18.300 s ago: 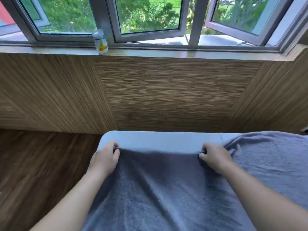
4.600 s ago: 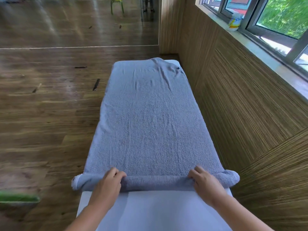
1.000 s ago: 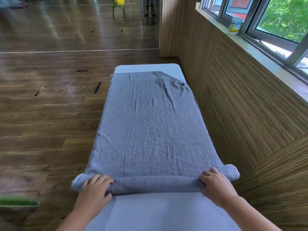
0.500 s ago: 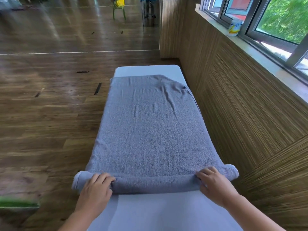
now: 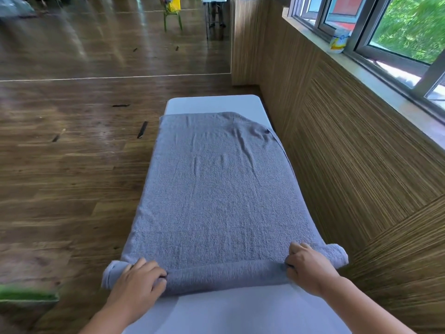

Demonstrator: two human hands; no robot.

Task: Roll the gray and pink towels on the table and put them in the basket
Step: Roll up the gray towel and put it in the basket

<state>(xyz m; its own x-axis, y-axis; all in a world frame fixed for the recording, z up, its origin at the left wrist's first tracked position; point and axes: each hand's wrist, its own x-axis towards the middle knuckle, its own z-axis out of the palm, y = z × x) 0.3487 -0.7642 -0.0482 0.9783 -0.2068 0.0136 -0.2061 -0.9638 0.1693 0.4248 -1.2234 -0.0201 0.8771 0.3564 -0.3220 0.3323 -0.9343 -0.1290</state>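
Observation:
A gray towel (image 5: 216,189) lies lengthwise on a narrow white table (image 5: 212,103). Its near end is wound into a thick roll (image 5: 226,276) that spans the table's width and sticks out past both edges. My left hand (image 5: 138,282) grips the roll near its left end, fingers curled over the top. Near the right end, my right hand (image 5: 309,267) grips the roll the same way. The far part of the towel is flat with a few wrinkles. No pink towel and no basket are in view.
A wood-panelled wall (image 5: 349,153) runs close along the table's right side, under a window sill holding a white and yellow container (image 5: 339,42). Wooden floor (image 5: 72,165) lies to the left. A green object (image 5: 26,295) sits at the lower left edge; a green chair (image 5: 172,10) stands far off.
The roll has grown thicker and the towel's far edge has slid toward me, baring more white table at the far end. Both hands stay on the roll.

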